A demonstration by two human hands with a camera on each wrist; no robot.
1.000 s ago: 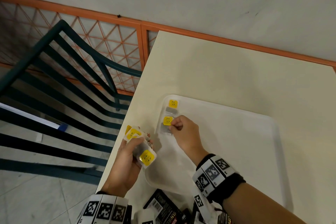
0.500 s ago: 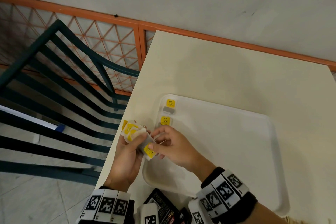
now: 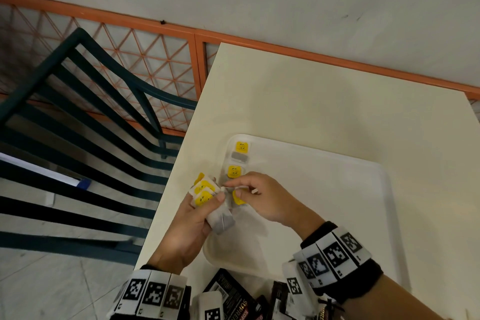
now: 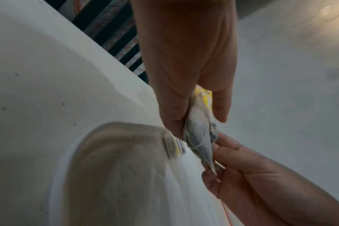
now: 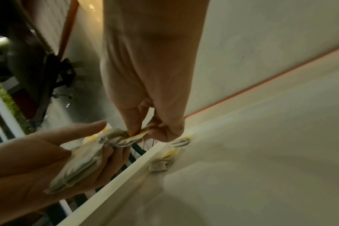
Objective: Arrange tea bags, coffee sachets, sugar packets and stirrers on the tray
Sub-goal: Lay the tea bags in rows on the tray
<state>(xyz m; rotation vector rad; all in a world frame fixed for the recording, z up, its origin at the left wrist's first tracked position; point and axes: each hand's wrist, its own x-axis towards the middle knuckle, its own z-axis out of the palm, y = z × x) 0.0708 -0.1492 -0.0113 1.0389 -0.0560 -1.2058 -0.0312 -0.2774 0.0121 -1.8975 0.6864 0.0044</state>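
Observation:
A white tray lies on the cream table. Two tea bags with yellow tags lie in a column at the tray's far left corner. My left hand grips a bundle of tea bags over the tray's left rim; the bundle hangs from its fingers in the left wrist view. My right hand pinches the yellow tag of one tea bag at the bundle's right side. The right wrist view shows that pinch on the tag and the laid tea bags.
Black coffee sachets lie at the table's near edge, below the tray. A dark green slatted chair stands left of the table. An orange lattice fence and a pale wall run behind.
My right hand left the second tea bag lying on the tray, came back to the bundle in my left hand and took a tea bag by its yellow tag.

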